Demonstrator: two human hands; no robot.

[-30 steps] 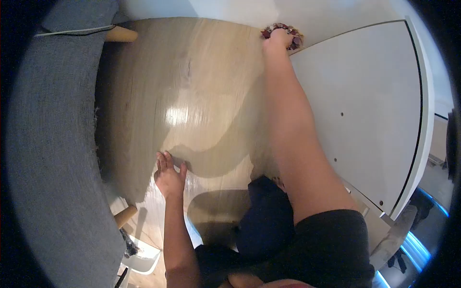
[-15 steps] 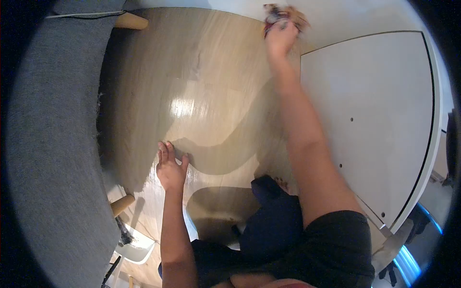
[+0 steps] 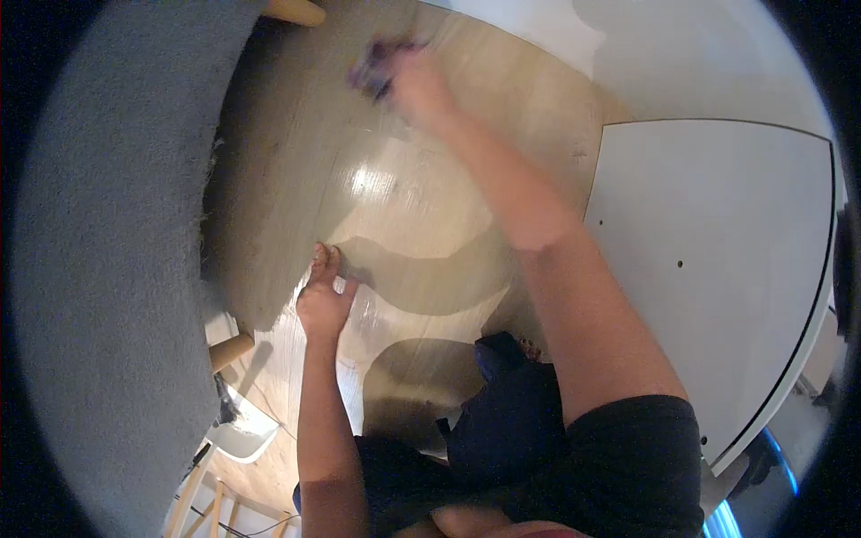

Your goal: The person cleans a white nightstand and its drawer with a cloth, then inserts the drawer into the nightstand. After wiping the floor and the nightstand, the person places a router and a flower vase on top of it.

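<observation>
My right hand is stretched far forward over the wood floor, smeared by motion. Its fingers are closed on a crumpled, multicoloured cloth, which is blurred and appears to press on the boards. My left hand rests on the floor nearer to me, holding nothing, with the thumb apart from the fingers. Wet-looking glare shines on the boards between the two hands.
Grey upholstered furniture with wooden legs runs along the left. A white dustpan lies beside it. At right stands a white cabinet panel; a white wall closes the far side.
My right hand has swept the cloth leftward, from the far wall's base toward the grey furniture. The left hand stays on the floor, its fingers slightly shifted. The whole view has turned a little.
</observation>
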